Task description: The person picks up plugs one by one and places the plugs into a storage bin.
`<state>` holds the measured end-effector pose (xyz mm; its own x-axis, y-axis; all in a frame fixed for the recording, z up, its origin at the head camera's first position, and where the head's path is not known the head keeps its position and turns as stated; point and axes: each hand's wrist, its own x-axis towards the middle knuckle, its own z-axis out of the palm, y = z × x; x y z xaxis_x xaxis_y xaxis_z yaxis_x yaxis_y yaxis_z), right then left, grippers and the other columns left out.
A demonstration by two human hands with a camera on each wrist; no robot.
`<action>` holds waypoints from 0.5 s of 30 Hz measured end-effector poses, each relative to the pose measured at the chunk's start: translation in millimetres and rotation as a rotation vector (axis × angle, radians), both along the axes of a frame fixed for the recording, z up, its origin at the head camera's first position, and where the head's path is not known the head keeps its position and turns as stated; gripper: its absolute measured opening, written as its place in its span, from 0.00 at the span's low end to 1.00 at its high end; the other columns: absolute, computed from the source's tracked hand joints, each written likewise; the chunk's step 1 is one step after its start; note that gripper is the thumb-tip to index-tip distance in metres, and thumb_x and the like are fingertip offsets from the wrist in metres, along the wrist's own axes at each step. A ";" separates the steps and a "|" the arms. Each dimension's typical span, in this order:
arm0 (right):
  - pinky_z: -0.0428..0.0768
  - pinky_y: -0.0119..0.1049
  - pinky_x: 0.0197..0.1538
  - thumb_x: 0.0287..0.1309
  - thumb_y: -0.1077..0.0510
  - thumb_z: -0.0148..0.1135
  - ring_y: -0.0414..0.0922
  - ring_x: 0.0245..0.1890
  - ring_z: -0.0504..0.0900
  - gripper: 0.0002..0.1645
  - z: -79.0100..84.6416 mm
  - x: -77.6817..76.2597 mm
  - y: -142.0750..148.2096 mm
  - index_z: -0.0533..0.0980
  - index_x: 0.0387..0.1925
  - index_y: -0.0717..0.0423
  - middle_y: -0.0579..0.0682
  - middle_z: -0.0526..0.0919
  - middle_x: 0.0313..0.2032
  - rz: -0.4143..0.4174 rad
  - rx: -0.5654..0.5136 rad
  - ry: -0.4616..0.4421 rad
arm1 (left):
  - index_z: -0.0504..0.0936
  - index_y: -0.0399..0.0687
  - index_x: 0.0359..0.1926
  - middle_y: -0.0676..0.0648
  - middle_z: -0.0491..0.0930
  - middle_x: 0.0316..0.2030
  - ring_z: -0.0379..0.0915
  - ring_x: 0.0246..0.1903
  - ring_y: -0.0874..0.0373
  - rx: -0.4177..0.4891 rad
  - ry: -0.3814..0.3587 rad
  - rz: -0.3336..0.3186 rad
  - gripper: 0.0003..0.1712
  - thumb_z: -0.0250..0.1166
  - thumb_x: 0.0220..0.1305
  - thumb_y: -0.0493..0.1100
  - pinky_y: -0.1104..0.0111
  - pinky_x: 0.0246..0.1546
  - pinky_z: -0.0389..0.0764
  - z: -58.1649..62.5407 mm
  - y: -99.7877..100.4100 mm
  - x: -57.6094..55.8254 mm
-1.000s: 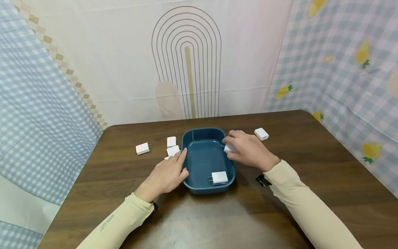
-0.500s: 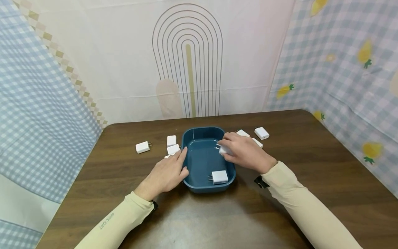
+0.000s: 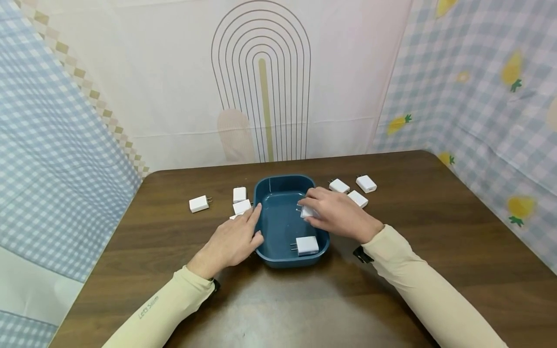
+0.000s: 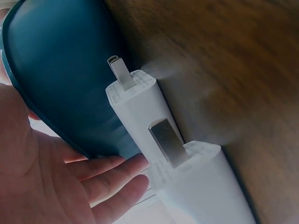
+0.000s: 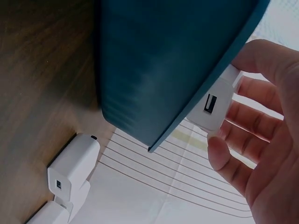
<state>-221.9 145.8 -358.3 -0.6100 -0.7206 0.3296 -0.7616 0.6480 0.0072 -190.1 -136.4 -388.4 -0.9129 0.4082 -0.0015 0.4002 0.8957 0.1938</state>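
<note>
My right hand (image 3: 341, 212) grips a white USB charger (image 5: 212, 105) over the right side of a blue tub (image 3: 278, 263). The charger's prongs point left in the head view, and its USB port faces the right wrist camera. Inside the tub, near its front right corner, another white charger (image 3: 307, 245) lies with prongs to the left. My left hand (image 3: 228, 240) rests at the tub's left rim with fingers extended. In the left wrist view, two chargers (image 4: 140, 107) stand close beside those fingers, prongs showing.
Left of the tub, several white chargers lie on the brown wooden table (image 3: 143, 270): one apart (image 3: 199, 204), others grouped near the rim (image 3: 240, 195). Three more chargers (image 3: 339, 186) lie behind my right hand. A patterned cloth (image 3: 183, 87) hangs behind the table.
My right hand has moved left with the charger, from the tub's right rim to over its inside. Chargers behind that hand have come into view. The left hand stays put.
</note>
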 end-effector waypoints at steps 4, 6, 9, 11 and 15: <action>0.85 0.35 0.43 0.60 0.51 0.71 0.41 0.40 0.81 0.21 -1.3 -0.2 -1.8 0.84 0.53 0.54 0.49 0.84 0.44 -0.002 0.027 -0.009 | 0.52 0.43 0.80 0.39 0.62 0.75 0.67 0.71 0.41 0.002 0.003 -0.001 0.41 0.50 0.72 0.53 0.49 0.70 0.69 -0.6 -0.1 -0.7; 0.85 0.35 0.44 0.60 0.51 0.71 0.42 0.40 0.81 0.21 -2.5 -0.4 -2.5 0.84 0.53 0.54 0.49 0.84 0.45 -0.006 0.044 -0.014 | 0.52 0.43 0.80 0.39 0.62 0.75 0.67 0.71 0.41 0.004 0.000 -0.001 0.41 0.50 0.72 0.53 0.49 0.70 0.69 -0.6 -0.1 -0.7; 0.84 0.37 0.46 0.60 0.51 0.72 0.43 0.40 0.81 0.21 -4.0 -0.3 -3.0 0.84 0.53 0.53 0.49 0.84 0.45 -0.009 0.059 -0.021 | 0.52 0.43 0.80 0.38 0.62 0.75 0.67 0.71 0.41 0.004 -0.002 -0.002 0.41 0.50 0.72 0.53 0.49 0.70 0.69 -0.6 -0.1 -0.7; 0.83 0.38 0.47 0.59 0.52 0.72 0.43 0.41 0.81 0.21 -5.0 -0.5 -2.9 0.84 0.53 0.52 0.49 0.84 0.46 -0.010 0.066 -0.023 | 0.52 0.43 0.80 0.38 0.62 0.76 0.66 0.71 0.41 0.004 -0.003 -0.001 0.41 0.50 0.72 0.53 0.49 0.70 0.69 -0.6 0.0 -0.8; 0.81 0.39 0.47 0.59 0.53 0.72 0.44 0.43 0.80 0.20 -6.7 -1.1 -3.3 0.84 0.53 0.52 0.49 0.84 0.46 -0.001 0.078 -0.028 | 0.52 0.43 0.80 0.39 0.62 0.76 0.66 0.71 0.41 0.002 -0.003 0.000 0.41 0.50 0.72 0.53 0.49 0.70 0.69 -0.9 -0.1 -0.8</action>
<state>-223.1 142.5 -364.9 -0.6191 -0.7425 0.2557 -0.7614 0.6473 0.0362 -190.9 -136.5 -389.3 -0.9127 0.4086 -0.0037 0.4000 0.8951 0.1971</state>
